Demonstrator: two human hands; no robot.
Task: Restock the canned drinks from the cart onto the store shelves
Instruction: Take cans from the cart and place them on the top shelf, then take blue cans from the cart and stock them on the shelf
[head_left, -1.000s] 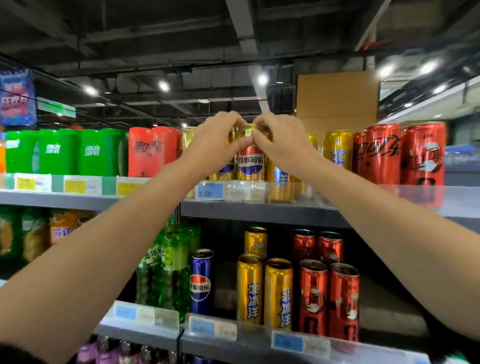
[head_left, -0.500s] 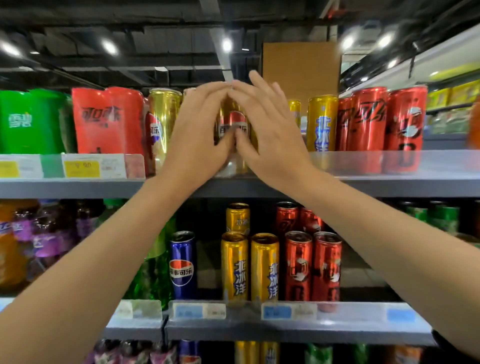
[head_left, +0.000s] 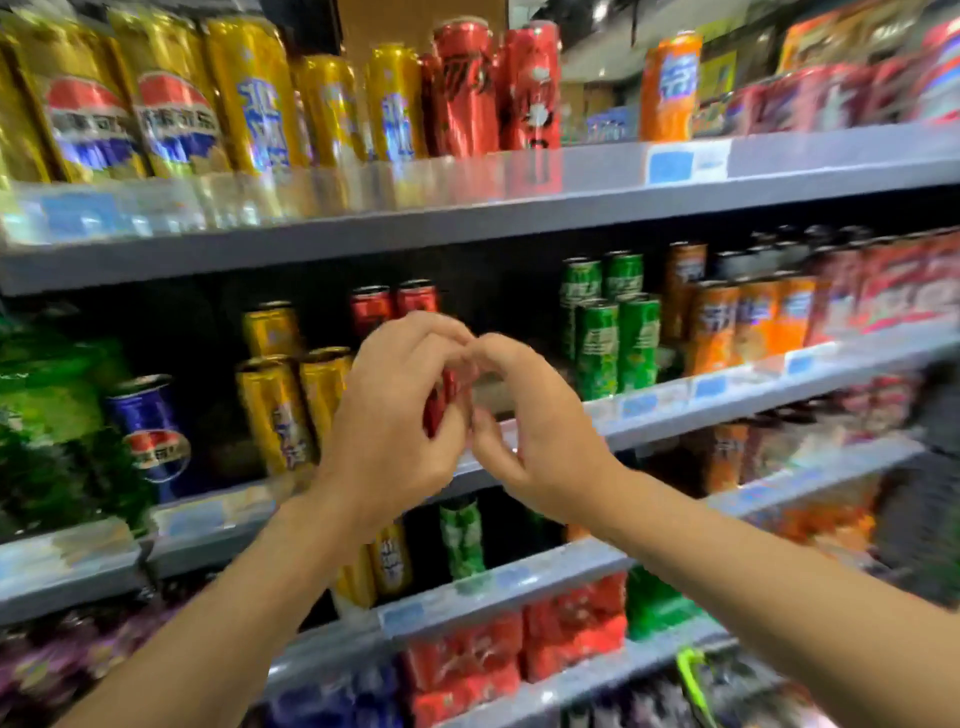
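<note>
Gold Pepsi cans (head_left: 88, 114) stand in the front row of the top shelf (head_left: 467, 208), at the upper left. My left hand (head_left: 395, 415) and my right hand (head_left: 530, 415) hang lower, in front of the second shelf (head_left: 727, 410). Their fingers are curled and the fingertips touch each other. A sliver of red can (head_left: 441, 402) shows between the hands and lines up with the red cans (head_left: 370, 309) standing on that shelf. I see nothing gripped in either hand. The cart is out of view. The picture is blurred by motion.
On the second shelf stand a blue Pepsi can (head_left: 150, 431), gold cans (head_left: 275, 410), green cans (head_left: 618, 332) and orange cans (head_left: 748, 317). Tall red cans (head_left: 467, 88) and gold cans (head_left: 395, 104) fill the top shelf. Packs and bottles crowd the lower shelves.
Both hands have come off the gold Pepsi can on the top shelf and dropped to the second shelf's height. The view has swung down and to the right.
</note>
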